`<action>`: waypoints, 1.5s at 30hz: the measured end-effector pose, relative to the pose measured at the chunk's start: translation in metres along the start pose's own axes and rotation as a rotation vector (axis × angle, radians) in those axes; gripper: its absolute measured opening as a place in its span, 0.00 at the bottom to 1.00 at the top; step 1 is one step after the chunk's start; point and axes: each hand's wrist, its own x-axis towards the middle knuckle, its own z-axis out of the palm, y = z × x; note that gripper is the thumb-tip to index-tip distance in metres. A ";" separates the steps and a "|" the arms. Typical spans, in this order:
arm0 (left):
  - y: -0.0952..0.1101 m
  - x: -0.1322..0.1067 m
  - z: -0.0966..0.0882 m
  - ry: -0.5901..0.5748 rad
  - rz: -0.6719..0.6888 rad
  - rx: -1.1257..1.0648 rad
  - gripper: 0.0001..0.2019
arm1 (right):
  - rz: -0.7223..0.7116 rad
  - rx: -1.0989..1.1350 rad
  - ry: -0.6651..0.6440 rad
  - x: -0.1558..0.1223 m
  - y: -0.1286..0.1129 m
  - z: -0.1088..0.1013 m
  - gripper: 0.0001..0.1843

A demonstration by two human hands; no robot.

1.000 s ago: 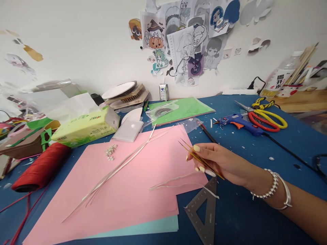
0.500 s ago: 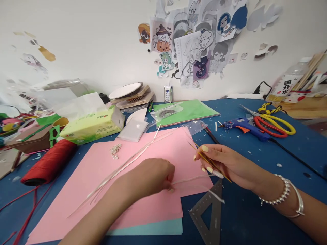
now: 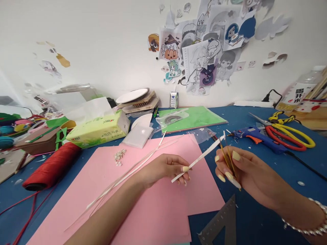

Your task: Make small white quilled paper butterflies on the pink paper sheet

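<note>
My left hand [image 3: 176,168] pinches a narrow white strip [image 3: 204,153] between thumb and fingers, above pink paper sheets [image 3: 153,211]. The strip slants up to the right, its far end close to the tips of gold tweezers [image 3: 228,154]. My right hand [image 3: 245,168] is closed around those tweezers; whether their tips grip the strip, I cannot tell. More long pale strips [image 3: 130,173] lie across the pink paper, left of my left hand. A small heap of pearly beads [image 3: 120,156] rests near the paper's upper left. Below my right hand lies a metal set square [image 3: 219,221].
A red thread spool [image 3: 53,166] and a tissue pack [image 3: 102,127] stand at the left. Behind the paper lie a clear packet [image 3: 138,134] and a green sheet [image 3: 199,117]. At the right are a blue glue gun [image 3: 255,136] with its cable and red-and-yellow scissors [image 3: 286,132].
My left hand has risen from the paper with the strip and turned its thumb into view. The strip now points up toward the tweezers. My right hand appears further right and the tweezers more upright.
</note>
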 end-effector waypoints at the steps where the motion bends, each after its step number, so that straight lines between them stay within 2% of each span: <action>1: -0.002 0.001 0.000 -0.003 0.005 -0.065 0.08 | 0.011 -0.014 0.014 0.000 0.001 -0.001 0.11; 5: -0.006 0.001 0.001 -0.028 0.016 -0.274 0.08 | 0.076 -0.142 0.042 0.003 0.004 -0.002 0.11; 8: -0.006 0.001 0.002 -0.019 0.017 -0.369 0.08 | 0.052 -0.455 0.070 0.005 0.004 0.000 0.12; 10: -0.005 0.001 0.002 -0.011 0.017 -0.408 0.08 | -0.056 -0.728 0.090 0.005 0.003 0.002 0.10; 13: -0.005 0.002 0.001 -0.008 0.019 -0.446 0.07 | -0.354 -1.101 0.120 0.005 0.004 0.004 0.08; 15: -0.006 0.002 0.001 -0.009 0.015 -0.460 0.07 | -0.516 -1.286 0.136 0.004 0.007 0.003 0.08; 17: -0.006 0.002 0.001 -0.012 0.011 -0.469 0.06 | -0.606 -1.403 0.139 0.003 0.010 0.003 0.09; 24: -0.007 0.002 0.001 -0.020 0.007 -0.472 0.06 | -0.736 -1.533 0.159 0.000 0.013 0.004 0.10; 37: -0.004 0.001 0.004 -0.012 -0.010 -0.450 0.08 | -0.807 -1.676 0.130 -0.001 0.012 0.005 0.10; 45: -0.005 0.002 0.004 -0.022 -0.014 -0.423 0.08 | -0.899 -1.745 0.116 0.001 0.012 0.006 0.09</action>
